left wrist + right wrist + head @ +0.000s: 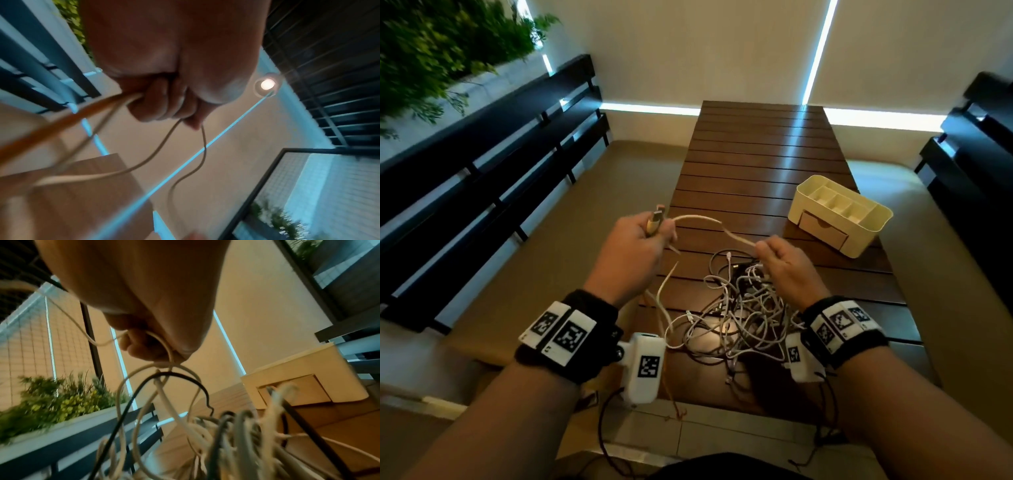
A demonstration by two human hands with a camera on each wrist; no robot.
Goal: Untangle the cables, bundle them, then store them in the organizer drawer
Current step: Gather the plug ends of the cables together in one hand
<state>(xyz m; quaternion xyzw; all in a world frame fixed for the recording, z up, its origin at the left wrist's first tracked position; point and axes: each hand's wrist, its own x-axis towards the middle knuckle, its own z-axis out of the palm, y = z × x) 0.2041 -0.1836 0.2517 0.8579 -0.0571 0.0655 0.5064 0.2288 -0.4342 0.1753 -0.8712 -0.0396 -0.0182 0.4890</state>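
Pale cable (700, 220) strung between hands above table (763, 154), tail in tangle (736, 318). Left hand (631, 251) fisted round plug end; right hand (786, 265) pinching cord. Light, floppy, snag-prone: grip near plug. Organizer (840, 214) far right.

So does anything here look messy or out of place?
Yes: the pile of cables on the slatted table is one knotted heap, white and dark leads looped together. A few strands trail over the near table edge. The cream organizer stands upright, its drawer shut.
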